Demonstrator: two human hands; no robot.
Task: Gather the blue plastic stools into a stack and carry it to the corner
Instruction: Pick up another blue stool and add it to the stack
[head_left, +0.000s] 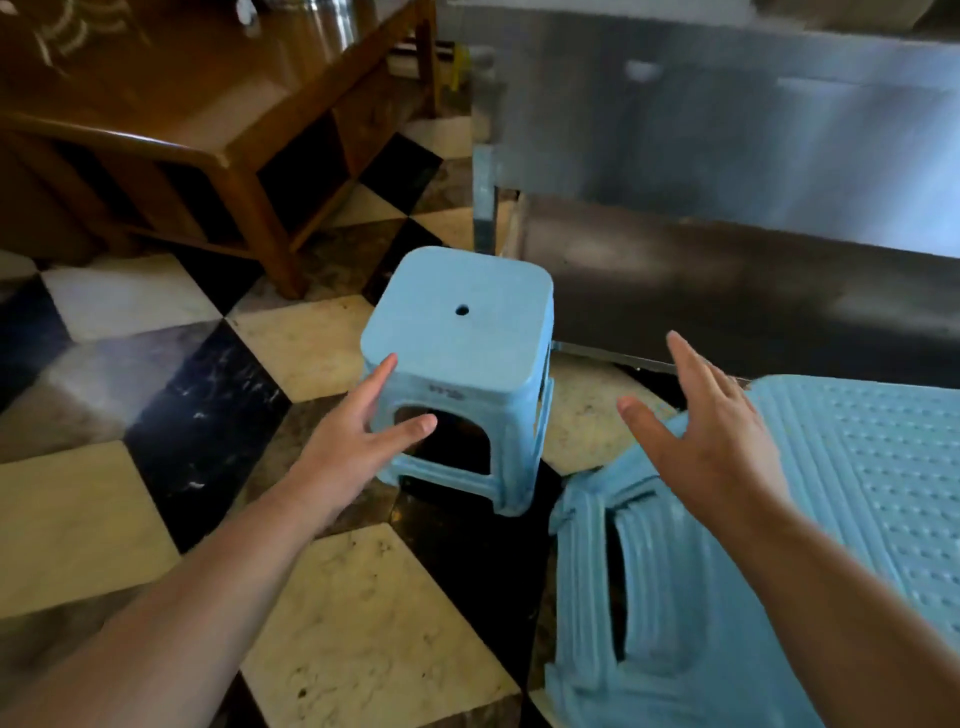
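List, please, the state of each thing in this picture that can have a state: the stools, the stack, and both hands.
single blue stool: upright on the floor, apart from the stack, not held.
stack of blue stools: nested together, standing at the right.
left hand: open, at the stool's left side; contact cannot be told.
right hand: open, above the stack, holding nothing.

Single stool (457, 332) left of stool stack (675, 571); table (208, 130) behind.
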